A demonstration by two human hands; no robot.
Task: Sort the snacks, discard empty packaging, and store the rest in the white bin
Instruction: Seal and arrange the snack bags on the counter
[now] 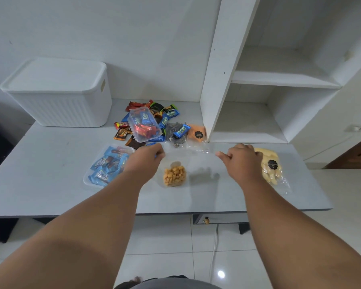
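A clear bag of small orange crackers (pixel 174 176) rests on the grey table (pixel 50 184) between my hands. My left hand (pixel 148 157) and my right hand (pixel 242 159) are both closed, each pinching an upper corner of that bag and holding its top edge stretched. The white bin (pixel 56 94) stands at the back left with its lid on. Behind my hands lies a pile of wrapped snack bars (pixel 167 115), with a clear tub (pixel 144 124) of bars tilted on top.
A clear tray of blue-wrapped snacks (pixel 106 165) lies left of my left arm. A bag of yellow chips (pixel 270 165) lies right of my right hand. A bag of swirl cookies (pixel 175 136) and an orange bag (pixel 197 134) sit by the white shelf unit (pixel 217 80).
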